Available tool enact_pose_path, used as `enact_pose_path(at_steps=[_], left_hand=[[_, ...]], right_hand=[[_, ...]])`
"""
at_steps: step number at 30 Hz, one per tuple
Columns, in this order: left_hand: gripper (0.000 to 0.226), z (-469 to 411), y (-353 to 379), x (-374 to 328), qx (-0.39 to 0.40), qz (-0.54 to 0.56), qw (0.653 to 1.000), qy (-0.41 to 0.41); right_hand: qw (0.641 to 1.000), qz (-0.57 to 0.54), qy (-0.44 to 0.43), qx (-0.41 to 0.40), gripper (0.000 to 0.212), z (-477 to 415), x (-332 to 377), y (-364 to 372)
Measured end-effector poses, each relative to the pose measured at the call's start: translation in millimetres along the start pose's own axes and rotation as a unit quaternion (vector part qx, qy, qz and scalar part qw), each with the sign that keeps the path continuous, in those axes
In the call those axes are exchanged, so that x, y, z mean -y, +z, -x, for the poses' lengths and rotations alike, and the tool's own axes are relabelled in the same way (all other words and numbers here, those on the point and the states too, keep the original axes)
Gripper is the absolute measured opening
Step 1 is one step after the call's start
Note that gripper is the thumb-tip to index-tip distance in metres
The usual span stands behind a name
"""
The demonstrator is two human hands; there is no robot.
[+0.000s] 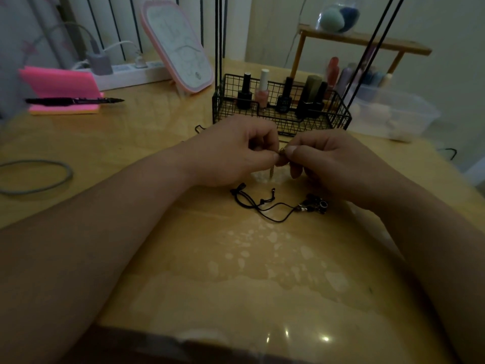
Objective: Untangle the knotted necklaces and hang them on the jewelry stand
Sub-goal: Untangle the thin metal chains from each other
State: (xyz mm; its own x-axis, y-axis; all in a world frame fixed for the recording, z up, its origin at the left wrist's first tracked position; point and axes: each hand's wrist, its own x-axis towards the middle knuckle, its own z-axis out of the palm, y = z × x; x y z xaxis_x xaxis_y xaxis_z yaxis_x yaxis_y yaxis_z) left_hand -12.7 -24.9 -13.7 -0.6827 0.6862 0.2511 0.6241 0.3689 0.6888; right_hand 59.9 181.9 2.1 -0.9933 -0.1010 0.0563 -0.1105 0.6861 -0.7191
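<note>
One thin chain (281, 156) is held just above the surface (236, 285), pinched from both sides. The left hand (236, 153) and right hand (328, 164) meet tip to tip, the fingers (291, 150) of each clamped together on it, and a short end dangles below. A second necklace, a black cord (273, 210) with dark beads, lies loose on the surface just beneath the two hands. Behind them a wire basket (338, 119) holds four bottles (262, 90). Far left, one pen (76, 101) rests on a pink pad (60, 82).
</note>
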Motion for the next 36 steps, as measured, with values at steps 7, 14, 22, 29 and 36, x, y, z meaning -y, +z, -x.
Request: enact_pose_path(at_steps=[7,14,22,29,36], left_hand=[[0.009,0.3,-4.3,-4.7,-0.019,0.016,0.999,-0.032],[0.012,0.6,-5.5,-6.5,-0.057,0.014,0.997,-0.042],[0.014,2.0,-10.2,-8.9,-0.057,0.092,0.993,-0.046],[0.014,3.1,-11.5,-10.6,-0.013,0.119,0.991,-0.059],[0.02,2.6,-7.9,-8.9,0.03,0.051,0.997,-0.05]], right_hand=[[0.999,0.026,-0.019,-0.01,0.011,-0.5,-1.5,-1.7],[0.999,-0.032,-0.034,0.016,0.008,1.4,0.5,-5.4],[0.998,-0.055,-0.024,0.02,0.018,3.3,0.6,-6.9],[0.998,-0.053,-0.023,0.008,0.02,2.6,0.4,-5.1],[0.999,-0.033,-0.034,-0.008,0.006,0.2,-3.1,-3.8]])
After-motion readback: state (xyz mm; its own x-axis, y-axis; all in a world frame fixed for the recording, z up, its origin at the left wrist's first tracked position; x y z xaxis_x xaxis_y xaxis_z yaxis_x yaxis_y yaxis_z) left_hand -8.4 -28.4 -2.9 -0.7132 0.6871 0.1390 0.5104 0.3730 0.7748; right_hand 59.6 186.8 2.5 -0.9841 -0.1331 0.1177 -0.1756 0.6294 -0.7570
